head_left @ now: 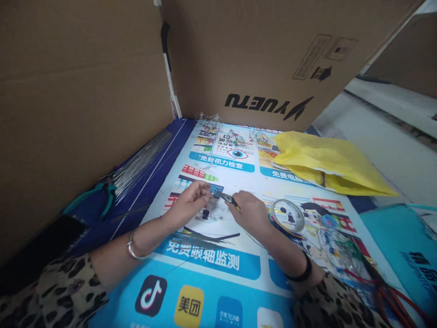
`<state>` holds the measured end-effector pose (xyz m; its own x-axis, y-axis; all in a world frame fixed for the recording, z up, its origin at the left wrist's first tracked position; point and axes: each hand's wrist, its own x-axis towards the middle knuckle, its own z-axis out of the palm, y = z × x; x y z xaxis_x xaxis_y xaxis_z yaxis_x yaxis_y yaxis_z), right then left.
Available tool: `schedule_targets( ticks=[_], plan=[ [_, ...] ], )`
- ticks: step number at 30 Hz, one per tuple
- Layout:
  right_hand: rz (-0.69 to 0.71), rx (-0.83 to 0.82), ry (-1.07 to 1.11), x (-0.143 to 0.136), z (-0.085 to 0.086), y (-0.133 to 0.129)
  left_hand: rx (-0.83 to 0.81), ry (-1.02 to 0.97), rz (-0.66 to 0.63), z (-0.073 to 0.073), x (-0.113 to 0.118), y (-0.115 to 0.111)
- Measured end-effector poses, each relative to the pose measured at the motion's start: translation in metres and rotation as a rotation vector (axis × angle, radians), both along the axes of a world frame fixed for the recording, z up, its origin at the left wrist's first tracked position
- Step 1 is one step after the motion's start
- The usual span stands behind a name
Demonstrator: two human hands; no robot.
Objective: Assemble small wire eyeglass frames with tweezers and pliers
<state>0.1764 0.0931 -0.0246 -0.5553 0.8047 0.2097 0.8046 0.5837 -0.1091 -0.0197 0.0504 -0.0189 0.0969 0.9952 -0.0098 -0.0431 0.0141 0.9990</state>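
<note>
At the near edge, leopard-print sleeves [73,289] frame a printed sheet [205,279] spread over a dark blue table [162,166]. At near right lie red cords [392,291], with a tangle of wires [336,248] just beyond and a blue packet [392,232] farther right. Dark thin strips [201,238] lie across the sheet, on the near side of the hands. At centre, the left hand [191,200] has its fingers pinched together on a fine beaded wire piece [218,216], which loops between the two hands; its finer details are too small to tell. The right hand [251,210] has its fingers wrapped around pliers [229,199], whose tips point left, close to the left fingertips. A roll of tape [302,219] lies right of the right hand. At left, teal-handled pliers [111,200] lie beside a bundle of straight wires [141,157]. Farther off, a yellow bag [324,157] lies at right, loose wire tangles [235,136] rest on the sheet, and cardboard panels [259,54] stand behind.
</note>
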Motion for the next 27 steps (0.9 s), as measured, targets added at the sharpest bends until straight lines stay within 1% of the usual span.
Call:
schedule_targets(
  ticks=[6, 10, 13, 17, 22, 27],
  plan=[
    [0.009, -0.027, 0.067, 0.002, -0.001, 0.004, 0.004, -0.065, 0.063, -0.004, -0.001, 0.001],
    [0.011, -0.049, 0.132, 0.004, -0.004, 0.007, 0.035, 0.017, 0.126, -0.007, -0.002, 0.001],
    [0.010, -0.068, 0.180, 0.005, -0.006, 0.010, 0.032, 0.041, 0.137, -0.008, -0.002, 0.002],
    [0.009, -0.095, 0.204, 0.007, -0.007, 0.011, 0.009, -0.020, 0.138, -0.006, -0.003, 0.001],
    [0.021, -0.116, 0.228, 0.008, -0.006, 0.011, 0.004, -0.037, 0.137, -0.003, -0.002, 0.000],
    [0.037, -0.113, 0.248, 0.008, -0.006, 0.012, 0.017, -0.072, 0.151, -0.004, -0.002, 0.000]
  ],
)
